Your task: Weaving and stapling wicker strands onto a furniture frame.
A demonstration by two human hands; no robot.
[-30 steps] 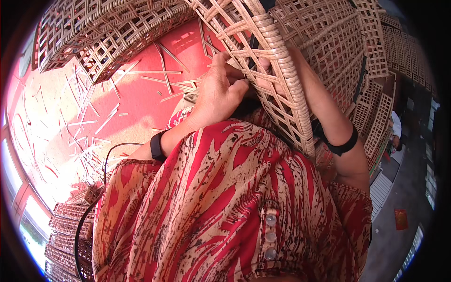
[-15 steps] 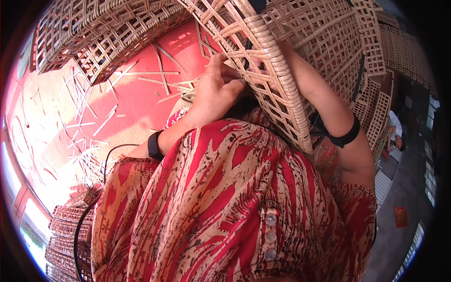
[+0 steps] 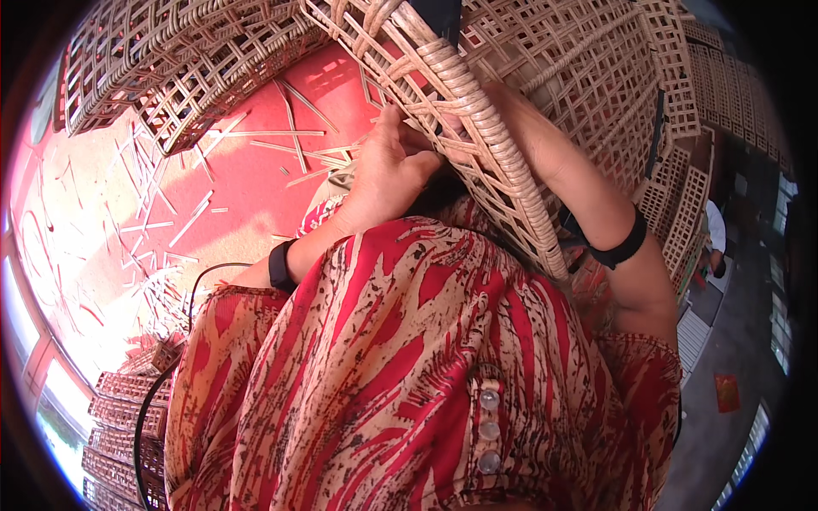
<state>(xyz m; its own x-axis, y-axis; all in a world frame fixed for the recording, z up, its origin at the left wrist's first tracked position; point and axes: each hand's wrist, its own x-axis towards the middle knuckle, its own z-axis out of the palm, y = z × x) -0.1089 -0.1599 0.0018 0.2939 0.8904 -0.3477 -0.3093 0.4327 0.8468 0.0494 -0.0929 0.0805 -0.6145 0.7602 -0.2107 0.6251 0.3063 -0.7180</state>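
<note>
A large tan wicker basket (image 3: pixel 477 111), with an open lattice weave and a thickly wrapped rim, stands tilted in front of my chest. My left hand (image 3: pixel 388 175) is at its outer left side, thumb pointing to the weave and fingers curled in; what they pinch is hidden. My right hand (image 3: pixel 503 119) reaches inside the basket behind the rim. Its fingers show only in part through the gaps, bent near my left fingertips, and I cannot make out what is in them. A dark strip of the frame (image 3: pixel 443 21) shows at the basket's top.
More woven baskets (image 3: pixel 204 68) stand at the upper left, and a stack (image 3: pixel 128 404) is at the lower left. Loose cane strips (image 3: pixel 153 187) litter the red floor (image 3: pixel 247 170). Further woven panels (image 3: pixel 673 196) and another person (image 3: pixel 716 238) are at the right.
The basket has shifted slightly left and turned a little. My right hand and forearm have moved left with it; my left hand stays nearly in place.
</note>
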